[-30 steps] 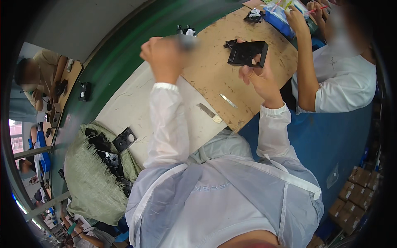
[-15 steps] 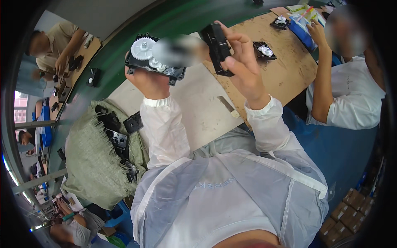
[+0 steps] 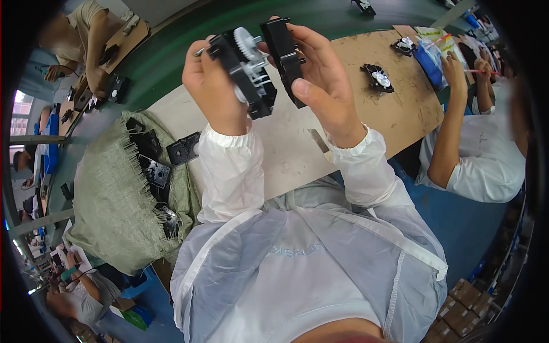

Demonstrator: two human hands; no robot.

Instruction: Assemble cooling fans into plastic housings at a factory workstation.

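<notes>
Two-handed hold at the upper centre of the frame, above the pale board [image 3: 280,154] in view: clamping a black gear housing [image 3: 237,63] in the left hand [image 3: 214,94], clamping a black cover [image 3: 282,60] in the right hand [image 3: 329,86]. Holding the hands apart, with a narrow gap between housing and cover; impossible to tell, near the top, between touching and nearly touching. Probably best to square both rims first, with the housing more tilted than the cover at present. Watch the teeth of the large white gear [image 3: 245,43], and avoid jolting the smaller white pieces [image 3: 257,67], possibly loose. Grip by the outer walls, clear of the seam. Ease, never force; on meeting resistance, back off and look again. Mind the flat metal strip [image 3: 318,140] just left of the right sleeve [image 3: 366,171] when lowering the right hand.
</notes>
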